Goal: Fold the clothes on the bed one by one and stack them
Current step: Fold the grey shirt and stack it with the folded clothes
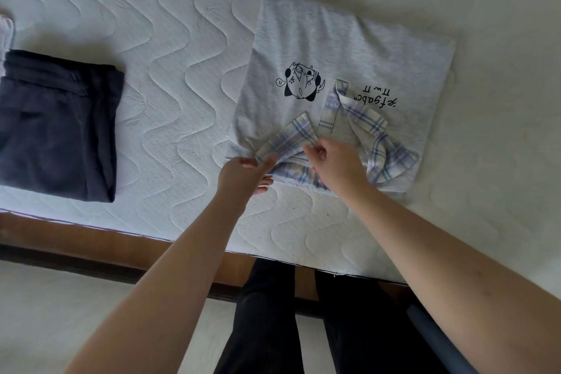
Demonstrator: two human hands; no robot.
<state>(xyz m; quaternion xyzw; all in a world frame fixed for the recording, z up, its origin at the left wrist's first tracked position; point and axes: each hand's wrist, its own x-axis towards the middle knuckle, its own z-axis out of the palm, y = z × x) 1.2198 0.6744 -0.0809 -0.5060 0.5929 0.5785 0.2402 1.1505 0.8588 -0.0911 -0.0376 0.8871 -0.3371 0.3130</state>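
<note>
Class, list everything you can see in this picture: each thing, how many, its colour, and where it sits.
Grey sweatshirt: one, light grey, black cartoon print, folded on the mattress, right of centre.
Plaid collar: one, white and blue check, at the sweatshirt's near edge.
Dark garment: one, navy, folded at left.
Mattress: one, white, quilted.
Bed frame: one, brown wood, near edge.
Floor: pale.
Legs: two, black trousers.
Left hand: pinches the collar.
Right hand: pinches the collar.
</note>
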